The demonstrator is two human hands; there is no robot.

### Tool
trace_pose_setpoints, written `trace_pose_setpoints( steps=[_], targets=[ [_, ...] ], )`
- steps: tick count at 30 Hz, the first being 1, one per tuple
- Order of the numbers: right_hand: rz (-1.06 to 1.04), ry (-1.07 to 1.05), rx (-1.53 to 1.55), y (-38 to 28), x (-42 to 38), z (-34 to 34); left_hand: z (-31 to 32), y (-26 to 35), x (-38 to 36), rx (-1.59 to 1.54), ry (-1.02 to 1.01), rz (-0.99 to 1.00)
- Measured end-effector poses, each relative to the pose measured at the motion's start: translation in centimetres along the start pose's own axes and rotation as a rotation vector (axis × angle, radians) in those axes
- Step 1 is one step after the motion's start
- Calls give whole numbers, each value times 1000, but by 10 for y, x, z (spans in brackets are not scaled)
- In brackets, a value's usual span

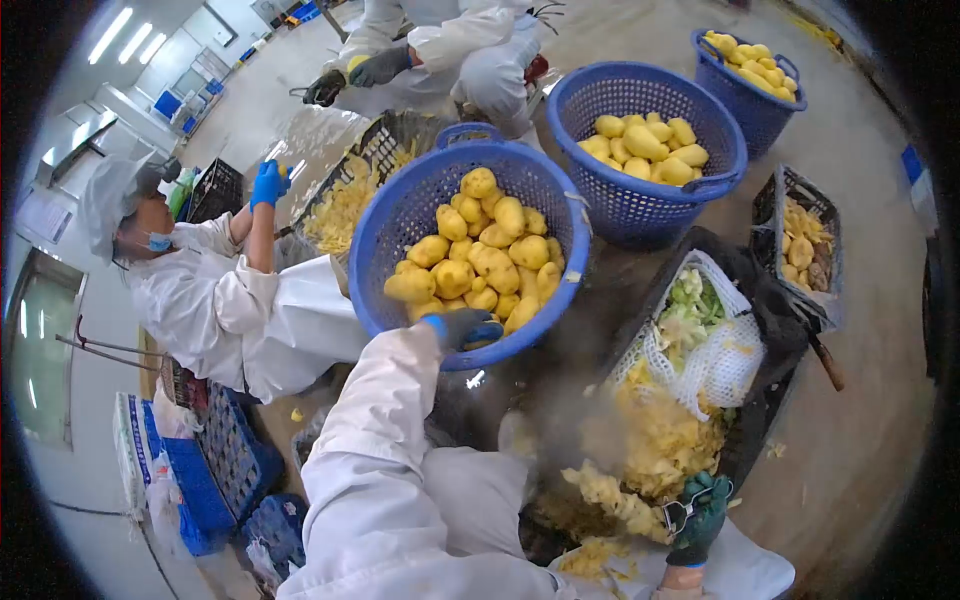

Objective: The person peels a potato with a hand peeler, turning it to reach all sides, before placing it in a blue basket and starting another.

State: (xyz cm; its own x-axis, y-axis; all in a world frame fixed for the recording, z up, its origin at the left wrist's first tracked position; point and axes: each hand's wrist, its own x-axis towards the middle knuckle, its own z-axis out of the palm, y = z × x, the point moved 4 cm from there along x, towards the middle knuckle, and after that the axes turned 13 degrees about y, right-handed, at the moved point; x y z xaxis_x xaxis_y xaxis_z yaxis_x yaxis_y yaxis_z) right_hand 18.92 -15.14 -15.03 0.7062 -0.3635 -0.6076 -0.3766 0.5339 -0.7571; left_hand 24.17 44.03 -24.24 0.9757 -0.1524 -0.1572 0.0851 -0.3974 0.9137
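Observation:
My left hand (pixel 468 328), in a dark blue-grey glove, reaches just inside the near rim of a blue perforated basket (pixel 385 222). Its fingers curl down over what looks like a potato, mostly hidden under the glove. Many yellow potatoes (pixel 497 268) with dark spots fill the basket beside it. Low on the right, my right hand (pixel 703 520) wears a green glove and is closed around a peeler (pixel 677 514), whose metal head points left. Potato peelings (pixel 662 440) lie heaped in a dark crate right by the peeler.
White netting (pixel 722 360) and green leafy scraps (pixel 688 308) lie in the same crate. Beyond stand a second basket (pixel 640 215) and a third (pixel 745 110), both holding potatoes. A smaller crate (pixel 835 215) is at right. Co-workers sit at left (pixel 200 290) and ahead (pixel 470 45).

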Motion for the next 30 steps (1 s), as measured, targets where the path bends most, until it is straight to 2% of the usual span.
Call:
trace_pose_setpoints(
  steps=[1, 2, 3, 6, 7, 8, 9, 11, 12, 14, 15, 16, 17, 18, 19, 20, 21, 23, 25, 26, 28, 29, 30],
  targets=[
    [24, -37, 46, 1, 2, -1, -5, 14, -12, -60, 132, -83],
    [26, -60, 57, -2, -1, -1, 0, 85, -21, -352, 277, -460],
    [29, -85, 67, -5, -4, -1, 5, 163, -34, -685, 556, -785],
    [5, -158, 130, -1, -4, -5, 3, 212, -32, -1214, 405, -356],
    [-27, -141, 142, -1, -6, -2, 13, 236, -36, -1317, 384, -305],
    [-62, -115, 155, -8, -14, 1, 33, 289, -42, -1422, 351, -258],
    [-32, -213, 225, -12, -17, 3, 52, 323, -47, -1526, 309, -218],
    [48, -408, 352, -24, -32, 13, 86, 341, -55, -1514, 206, -167],
    [150, -383, 449, -34, -47, 13, 107, 348, -60, -1510, 153, -148],
    [-223, -140, 226, -65, -102, 30, 158, 357, -75, -1673, -43, -226],
    [-196, -351, 225, -65, -92, 22, 187, 363, -82, -1731, -139, -266],
    [-48, -513, 366, -70, -101, 28, 216, 369, -90, -1789, -234, -312],
    [-496, -445, 113, -87, -129, 35, 241, 374, -100, -1737, -32, -402],
    [-609, -463, 41, -98, -153, 40, 264, 390, -111, -1739, -52, -502],
    [-814, -493, -193, -102, -159, 39, 284, 390, -115, -1722, -100, -484],
    [-996, -476, -278, -109, -179, 40, 304, 383, -121, -1709, -141, -465],
    [-789, -541, -204, -107, -193, 40, 322, 372, -124, -1800, -217, -495],
    [-1011, -591, -323, -104, -202, 38, 347, 354, -133, -1984, -345, -534],
    [-1016, -537, -304, -104, -173, 33, 345, 381, -162, -1366, -65, -148],
    [-1018, -510, -294, -104, -159, 31, 346, 384, -169, -1372, -61, -192],
    [-785, -375, -72, -106, -112, 8, 349, 390, -184, -1384, -52, -279],
    [-662, -351, 64, -114, -108, 4, 343, 394, -182, -1559, -181, -419],
    [-535, -327, 191, -117, -107, 0, 342, 388, -183, -1426, -117, -320]
  ],
)
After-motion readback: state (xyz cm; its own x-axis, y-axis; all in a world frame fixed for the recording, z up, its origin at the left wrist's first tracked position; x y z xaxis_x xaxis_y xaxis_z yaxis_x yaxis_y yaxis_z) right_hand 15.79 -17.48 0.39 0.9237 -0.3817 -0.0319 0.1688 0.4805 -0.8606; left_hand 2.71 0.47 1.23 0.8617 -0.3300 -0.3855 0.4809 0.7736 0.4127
